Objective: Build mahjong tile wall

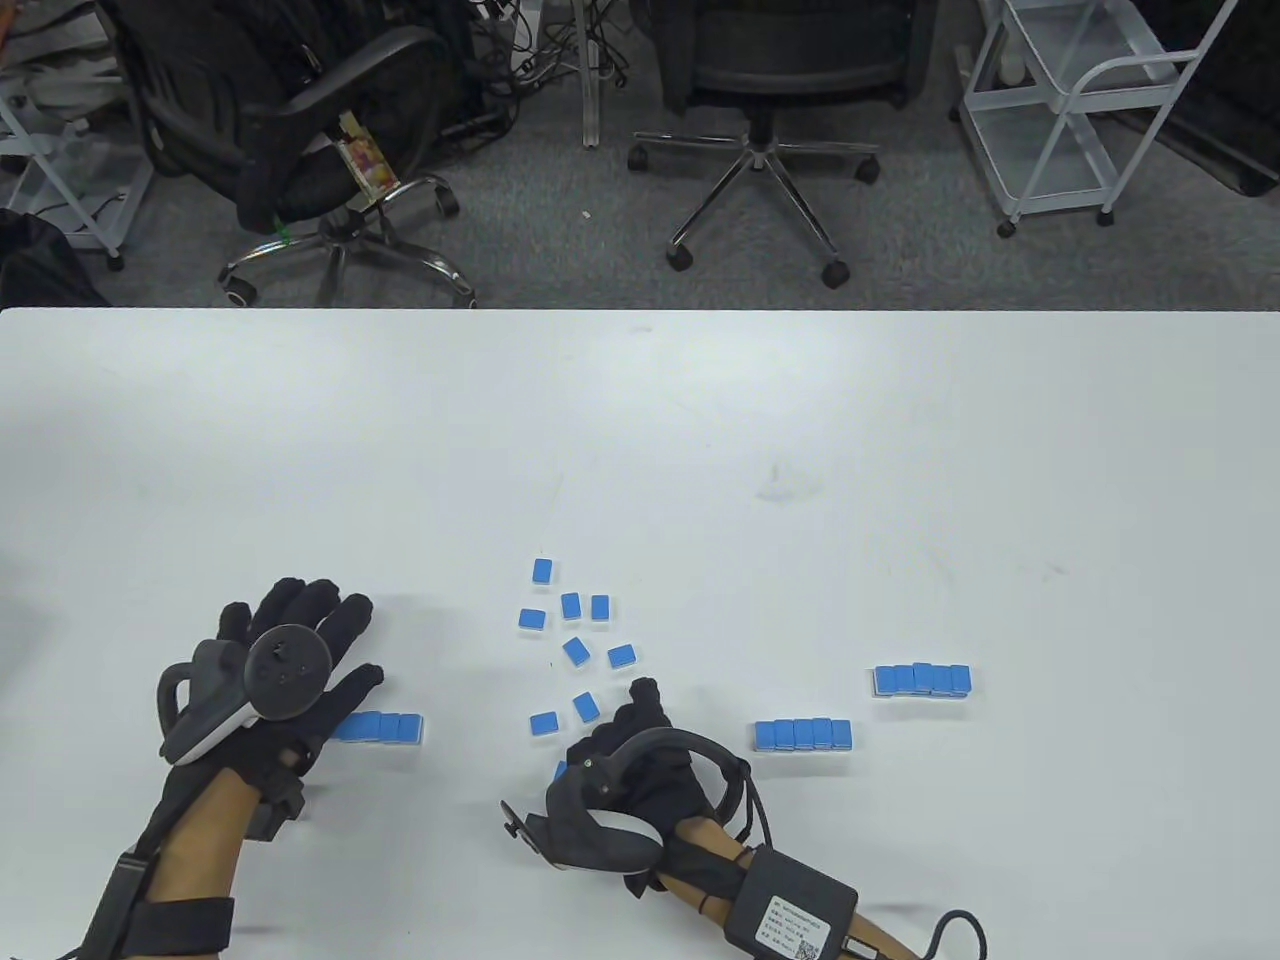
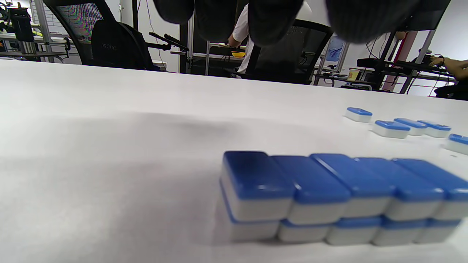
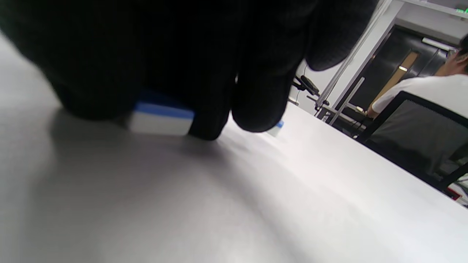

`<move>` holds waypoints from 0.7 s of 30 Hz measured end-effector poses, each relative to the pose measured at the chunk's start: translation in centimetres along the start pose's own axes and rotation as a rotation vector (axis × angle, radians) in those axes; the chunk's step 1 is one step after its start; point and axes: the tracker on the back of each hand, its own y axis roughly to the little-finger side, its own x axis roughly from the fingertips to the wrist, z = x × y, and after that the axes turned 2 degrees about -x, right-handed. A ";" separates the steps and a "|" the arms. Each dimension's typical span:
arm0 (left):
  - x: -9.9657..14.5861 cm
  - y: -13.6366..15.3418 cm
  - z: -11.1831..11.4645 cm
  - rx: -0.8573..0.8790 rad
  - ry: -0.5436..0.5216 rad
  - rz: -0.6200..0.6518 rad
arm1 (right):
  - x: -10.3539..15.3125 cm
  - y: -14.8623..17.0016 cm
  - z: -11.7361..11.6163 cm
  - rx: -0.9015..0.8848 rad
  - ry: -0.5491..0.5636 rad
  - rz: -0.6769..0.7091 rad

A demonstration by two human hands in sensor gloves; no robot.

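Observation:
Blue-backed mahjong tiles lie on a white table (image 1: 640, 430). My left hand (image 1: 335, 640) is spread open over the left end of a two-layer tile row (image 1: 385, 727). In the left wrist view its fingertips (image 2: 278, 18) hang above that row (image 2: 329, 193) without touching it. My right hand (image 1: 625, 735) is curled over a single tile (image 1: 560, 770) at the near edge of the loose tiles. In the right wrist view its fingers (image 3: 256, 91) grip that tile (image 3: 161, 118), which rests on the table. Two more two-layer rows stand to the right, one nearer (image 1: 803, 735) and one farther (image 1: 922, 680).
Several loose tiles (image 1: 575, 650) lie face down between my hands; they also show in the left wrist view (image 2: 391, 128). Beyond the table's far edge stand office chairs (image 1: 770, 60) and a white cart (image 1: 1080, 100).

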 end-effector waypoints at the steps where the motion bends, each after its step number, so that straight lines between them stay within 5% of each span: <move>1: 0.0 0.0 0.0 -0.002 0.001 0.001 | 0.1 0.4 -0.1 -0.005 -0.020 0.000; 6: -0.2 0.0 0.3 -0.006 0.012 -0.004 | -1.2 5.0 1.6 0.171 0.053 -0.163; 11: -0.3 0.1 0.2 -0.001 0.014 -0.011 | -3.9 9.3 3.1 -0.036 0.010 -0.274; 21: -0.3 0.0 0.2 -0.007 0.021 -0.007 | -6.8 6.7 -1.7 0.129 -0.120 -0.257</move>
